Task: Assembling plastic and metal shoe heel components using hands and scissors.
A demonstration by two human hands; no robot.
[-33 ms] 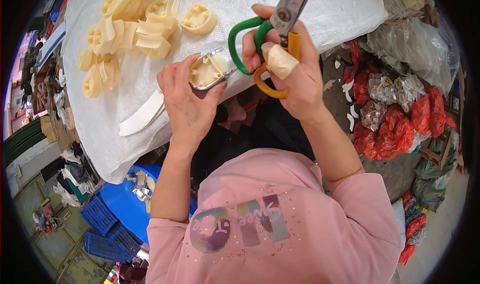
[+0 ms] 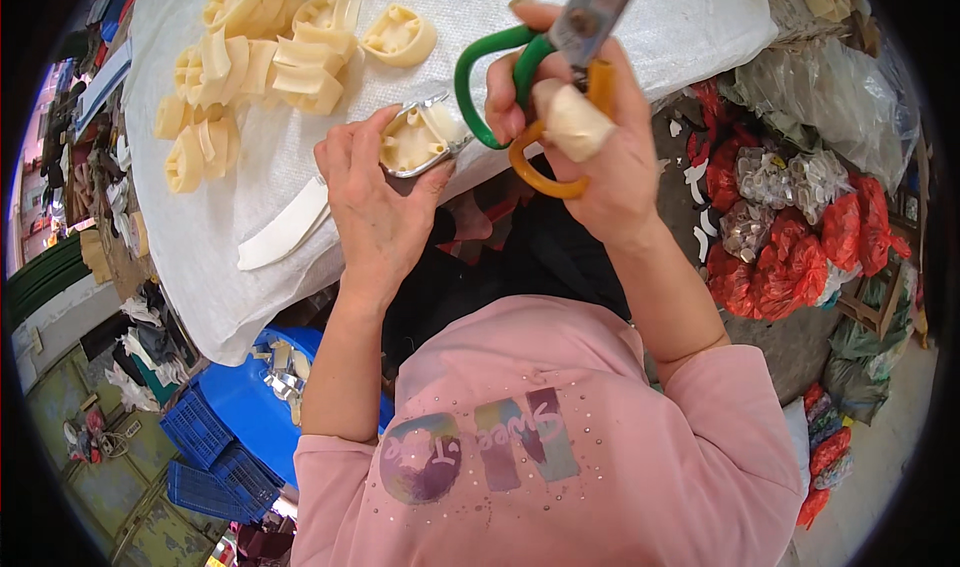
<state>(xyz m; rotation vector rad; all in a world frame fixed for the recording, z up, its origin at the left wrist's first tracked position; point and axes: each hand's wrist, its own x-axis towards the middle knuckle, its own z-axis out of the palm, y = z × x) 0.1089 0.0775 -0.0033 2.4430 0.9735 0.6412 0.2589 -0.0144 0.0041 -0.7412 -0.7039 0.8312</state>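
My left hand (image 2: 365,192) is closed on a cream moulded plastic piece (image 2: 412,139) with a shiny silver band round its side, at the near edge of the white-covered table (image 2: 560,17). My right hand (image 2: 600,137) holds a pair of scissors (image 2: 490,42) with one green and one orange handle loop. Their blades point up and away from the plastic piece, and the tips are cut off by the frame's top edge. Pale tape (image 2: 575,125) wraps my right thumb. Beside my left wrist lies a curved white strip (image 2: 285,229).
Several similar cream pieces (image 2: 225,72) are grouped at the table's far left, with a single one (image 2: 398,37) nearer the middle. Below the left edge stands a blue tub (image 2: 235,397) containing scraps, next to blue crates (image 2: 220,467). Red plastic bags (image 2: 780,267) lie on the floor at right.
My right hand and the scissors have shifted slightly to the right, with some blur. My left hand and the cream piece stay in place.
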